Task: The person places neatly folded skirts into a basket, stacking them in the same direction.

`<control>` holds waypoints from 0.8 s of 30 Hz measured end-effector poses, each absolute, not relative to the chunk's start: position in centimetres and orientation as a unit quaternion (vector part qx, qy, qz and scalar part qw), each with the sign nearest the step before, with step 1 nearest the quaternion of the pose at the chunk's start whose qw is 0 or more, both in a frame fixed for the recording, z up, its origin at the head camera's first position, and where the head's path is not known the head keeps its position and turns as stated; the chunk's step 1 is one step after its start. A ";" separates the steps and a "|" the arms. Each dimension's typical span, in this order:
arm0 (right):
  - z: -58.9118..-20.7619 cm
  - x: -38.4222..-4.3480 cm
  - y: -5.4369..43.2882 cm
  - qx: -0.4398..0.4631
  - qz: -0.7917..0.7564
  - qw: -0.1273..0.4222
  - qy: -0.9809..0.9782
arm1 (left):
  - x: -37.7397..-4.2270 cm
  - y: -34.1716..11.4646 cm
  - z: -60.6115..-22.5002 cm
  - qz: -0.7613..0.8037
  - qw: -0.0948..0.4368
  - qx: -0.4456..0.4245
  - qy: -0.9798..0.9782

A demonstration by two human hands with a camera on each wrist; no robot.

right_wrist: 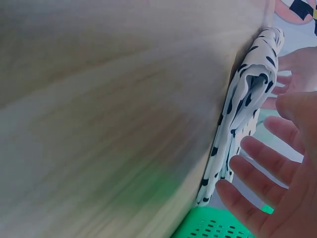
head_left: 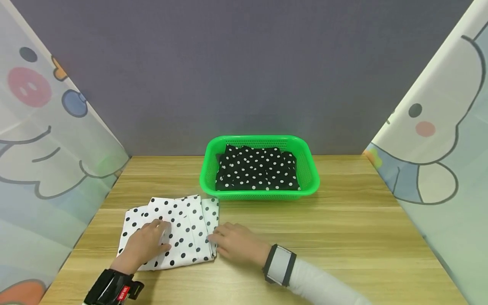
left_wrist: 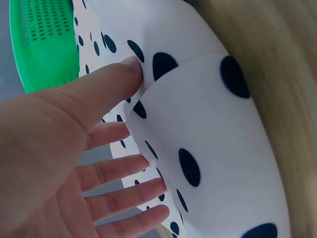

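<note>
A white cloth with black dots (head_left: 183,241) lies folded in layers on the table, left of centre. On its left part rests my left hand (head_left: 146,243); in the left wrist view the thumb and spread fingers (left_wrist: 124,168) touch the fabric without curling round it. My right hand (head_left: 238,241) is at the cloth's right edge, its fingertips by the narrow folded strip there. In the right wrist view its fingers (right_wrist: 265,158) are spread and fairly straight beside the rolled-looking folded edge (right_wrist: 255,94).
Behind the cloth stands a green plastic basket (head_left: 259,195) with black white-dotted cloth (head_left: 255,169) in it. A grey panel (head_left: 244,76) rises at the table's back, and cartoon-printed sheets (head_left: 431,169) flank both sides of the wooden table (head_left: 366,228).
</note>
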State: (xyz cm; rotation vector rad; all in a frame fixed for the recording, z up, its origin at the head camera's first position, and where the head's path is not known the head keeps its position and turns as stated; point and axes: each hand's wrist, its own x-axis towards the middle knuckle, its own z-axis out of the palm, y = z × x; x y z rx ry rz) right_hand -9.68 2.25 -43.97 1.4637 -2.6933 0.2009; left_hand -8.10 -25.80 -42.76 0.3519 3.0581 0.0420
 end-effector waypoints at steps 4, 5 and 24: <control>-44.3 -9.6 2.4 0.477 0.058 0.033 -0.876 | -7.9 -25.0 -42.9 0.014 0.015 0.128 0.992; -44.4 -9.7 2.5 0.477 0.057 0.030 -0.877 | -7.9 -24.8 -42.9 0.014 0.009 0.131 0.991; -45.1 -9.5 6.4 0.434 0.063 0.010 -0.898 | -7.8 -21.5 -43.1 0.020 -0.024 0.185 0.982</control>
